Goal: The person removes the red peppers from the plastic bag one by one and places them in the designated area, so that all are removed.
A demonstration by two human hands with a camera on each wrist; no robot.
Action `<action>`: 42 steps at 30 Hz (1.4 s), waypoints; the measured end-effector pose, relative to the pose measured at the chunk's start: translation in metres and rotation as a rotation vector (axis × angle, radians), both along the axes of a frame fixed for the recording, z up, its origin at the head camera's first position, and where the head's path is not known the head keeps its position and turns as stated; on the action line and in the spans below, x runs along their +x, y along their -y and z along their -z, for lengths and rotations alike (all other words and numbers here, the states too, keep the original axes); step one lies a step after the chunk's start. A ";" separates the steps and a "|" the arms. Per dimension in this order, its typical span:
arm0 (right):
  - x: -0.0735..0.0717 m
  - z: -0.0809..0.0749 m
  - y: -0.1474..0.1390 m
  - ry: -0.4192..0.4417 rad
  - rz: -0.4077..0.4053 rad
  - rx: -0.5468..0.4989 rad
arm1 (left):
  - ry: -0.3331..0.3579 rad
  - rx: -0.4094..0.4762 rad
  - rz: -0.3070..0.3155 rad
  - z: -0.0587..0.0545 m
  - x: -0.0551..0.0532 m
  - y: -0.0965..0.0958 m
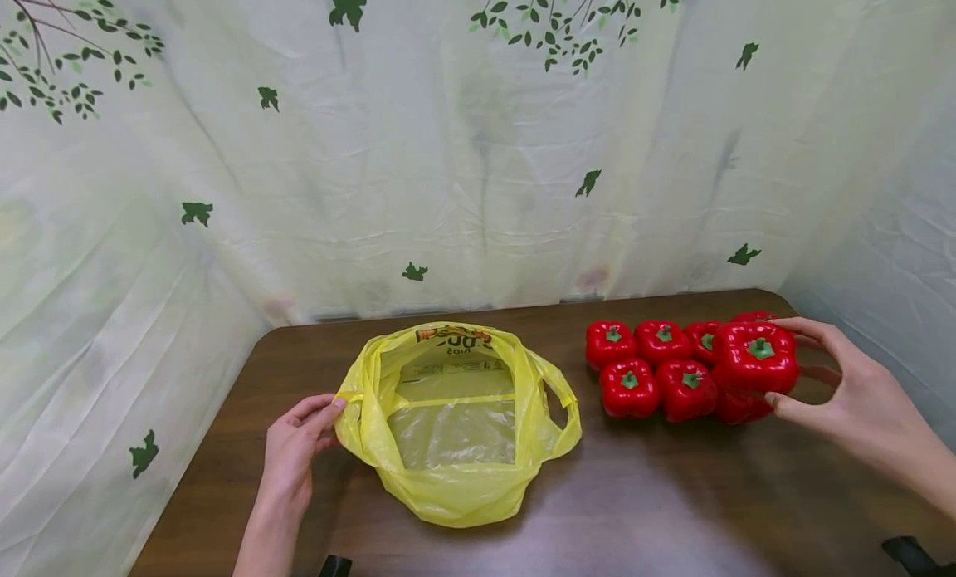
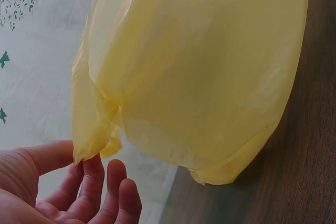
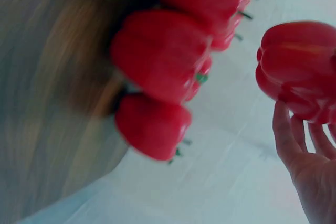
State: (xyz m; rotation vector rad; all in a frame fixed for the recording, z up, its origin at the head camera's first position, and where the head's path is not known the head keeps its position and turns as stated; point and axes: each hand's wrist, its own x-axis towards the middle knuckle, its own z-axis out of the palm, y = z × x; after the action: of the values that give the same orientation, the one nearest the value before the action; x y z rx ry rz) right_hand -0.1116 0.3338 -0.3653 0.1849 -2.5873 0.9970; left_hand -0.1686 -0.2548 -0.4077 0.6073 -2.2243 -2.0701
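Note:
A yellow plastic bag (image 1: 463, 494) stands on the table with its mouth spread wide; its inside is visible in the head view. My left hand (image 1: 293, 448) pinches the bag's left handle between thumb and fingers, which the left wrist view shows at the bag's gathered corner (image 2: 94, 140). On the right, my right hand (image 1: 859, 386) grips a red bell pepper (image 1: 756, 357) by its side, raised above the others. Several more red bell peppers (image 1: 629, 388) sit in a cluster beside and beneath it, partly hidden by the held one.
The brown wooden table (image 1: 597, 510) ends at a pale curtain (image 1: 478, 187) with leaf prints, which also closes off both sides. The bag's right handle (image 1: 563, 411) stands out as a loop toward the peppers. Dark objects (image 1: 336, 566) show at the bottom edge.

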 end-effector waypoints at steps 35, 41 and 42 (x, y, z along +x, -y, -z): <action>-0.027 0.064 -0.110 0.179 -0.070 0.123 | -0.036 0.033 -0.005 0.002 0.001 0.001; -0.029 0.074 -0.113 0.232 -0.063 0.139 | -0.044 0.045 0.004 0.005 0.001 -0.001; -0.030 0.074 -0.113 0.239 -0.069 0.138 | -0.050 0.049 0.001 0.005 0.001 -0.001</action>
State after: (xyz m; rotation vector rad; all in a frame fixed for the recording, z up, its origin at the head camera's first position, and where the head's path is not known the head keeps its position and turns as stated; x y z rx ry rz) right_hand -0.1418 0.4466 -0.4396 0.2024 -2.8883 0.9128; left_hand -0.1676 -0.2533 -0.4131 0.5509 -2.1538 -2.1214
